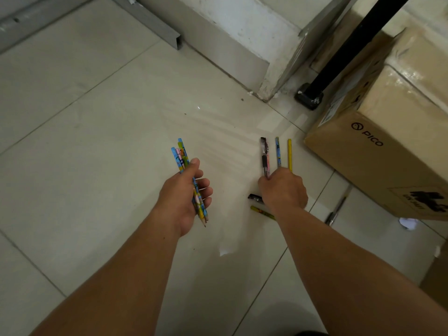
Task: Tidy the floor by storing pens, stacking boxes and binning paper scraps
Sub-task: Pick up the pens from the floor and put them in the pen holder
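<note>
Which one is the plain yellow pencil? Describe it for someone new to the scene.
Find the cardboard PICO box on the right. Left of its corner, three pens fan out beyond the right hand. The yellow pencil is the rightmost, nearest the box: plain, its neighbours patterned.

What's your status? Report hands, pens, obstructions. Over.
Left hand grips pencil bundle. Right hand over ends of three floor pens, grip unseen. Two more pens by the wrist, stray pen beside the cardboard box. Nothing blocking.

Glossy pale tiled floor (101,132), matt brown cardboard box (378,166) with shiny tape, crumpled white paper scrap (408,223)
</note>
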